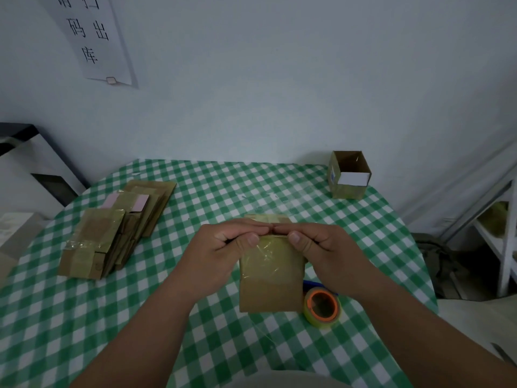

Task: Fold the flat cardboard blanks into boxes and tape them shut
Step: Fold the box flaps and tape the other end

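A checked tabletop (pixel 195 317) served as the packing station, where the job looked to be in its early part. The biggest item on it, a stack of flat cardboard blanks (pixel 117 228) patched with clear tape, lay to the person's left and appeared to be waiting its turn. At the far right corner stood one box (pixel 349 175), squared up but open at the top, so at best half done. At the centre, between the two hands, a blank (pixel 270 278) with glossy tape across its face was held by its upper edge: the left hand (pixel 223 247) pinched that edge with thumb in front and fingers curled behind, and the right hand (pixel 321 247) gripped it the same way, fingertips of both nearly meeting. Whether they were opening it out or pressing a flap down could not be told. A roll of tape (pixel 323 306) rested just beside the blank's lower right corner
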